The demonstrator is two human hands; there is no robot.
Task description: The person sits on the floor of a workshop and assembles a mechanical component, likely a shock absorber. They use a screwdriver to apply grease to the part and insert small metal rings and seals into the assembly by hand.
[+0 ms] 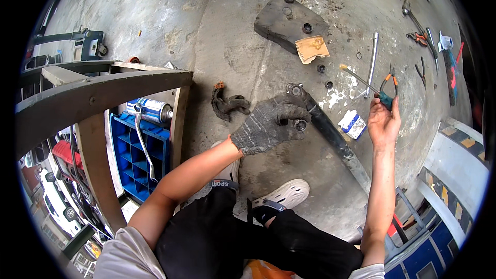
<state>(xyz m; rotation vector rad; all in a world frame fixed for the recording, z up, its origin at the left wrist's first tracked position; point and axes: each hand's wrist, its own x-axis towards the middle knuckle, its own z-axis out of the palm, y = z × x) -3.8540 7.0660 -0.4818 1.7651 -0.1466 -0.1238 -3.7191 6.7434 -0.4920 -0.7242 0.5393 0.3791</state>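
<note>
– What are the hands doing?
– The gloved left hand is pinching a dark ring beside the tube, which is lying aslant on the floor; the right hand is gripping a green-handled tool.
– Any risk?
– A loosening pinch could be letting the ring roll away.
– Obstacles?
– 1 white-and-blue box is sitting between both hands; orange-handled pliers are crowding the tool.

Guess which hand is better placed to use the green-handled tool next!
Probably the right hand: it holds the green-handled tool. The gloved left hand seems busy holding a dark ring near the black tube.
</note>
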